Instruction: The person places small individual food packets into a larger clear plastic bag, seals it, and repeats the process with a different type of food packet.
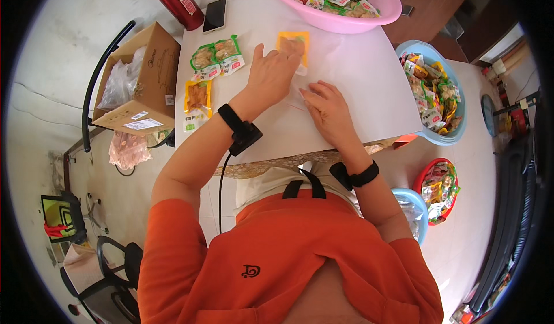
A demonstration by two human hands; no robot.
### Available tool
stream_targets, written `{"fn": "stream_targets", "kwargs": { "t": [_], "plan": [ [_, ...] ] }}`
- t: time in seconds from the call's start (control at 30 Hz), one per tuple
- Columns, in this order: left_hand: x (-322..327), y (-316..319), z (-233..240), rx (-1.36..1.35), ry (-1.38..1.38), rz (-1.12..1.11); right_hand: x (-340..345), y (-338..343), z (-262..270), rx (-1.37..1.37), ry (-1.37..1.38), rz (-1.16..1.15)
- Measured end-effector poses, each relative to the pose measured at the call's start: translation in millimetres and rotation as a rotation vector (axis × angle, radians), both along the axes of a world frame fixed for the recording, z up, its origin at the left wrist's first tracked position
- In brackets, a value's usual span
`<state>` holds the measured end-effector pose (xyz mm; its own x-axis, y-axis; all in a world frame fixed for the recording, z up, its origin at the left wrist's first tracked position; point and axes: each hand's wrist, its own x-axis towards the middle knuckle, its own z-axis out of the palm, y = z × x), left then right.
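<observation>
On the white table (pixel 372 103), my left hand (pixel 275 70) reaches over a yellow-edged food packet (pixel 293 42), its fingers at the packet's lower part; whether they grip it is hidden. My right hand (pixel 326 109) rests low over the table just right of and nearer than the left, fingers partly bent around a thin clear plastic piece that is hard to make out. Left of my hands lie green-edged food packets (pixel 216 55), side by side. Below them is another yellow-edged packet (pixel 198 101) with brown food inside.
A pink basin (pixel 303 10) of packets stands at the table's far edge. Beyond the packets are a smartphone (pixel 215 15) and a red flask (pixel 179 3). A cardboard box (pixel 158 64) stands left. Blue (pixel 461 85) and red (pixel 452 207) basins of packets are at right.
</observation>
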<state>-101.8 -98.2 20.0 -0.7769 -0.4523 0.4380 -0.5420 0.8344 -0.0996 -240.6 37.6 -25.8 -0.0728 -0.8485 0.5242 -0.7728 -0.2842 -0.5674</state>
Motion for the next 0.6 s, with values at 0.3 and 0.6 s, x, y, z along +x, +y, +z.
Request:
{"fn": "stream_targets", "kwargs": {
  "t": [0.3,0.6],
  "plan": [
    [6,-9,-3,0.290,0.001,-0.151,-1,-2,-3,0.006,0.021,0.026],
    [52,25,7,0.378,-0.190,0.070,13,11,7,0.124,0.106,0.167]
  ]
}}
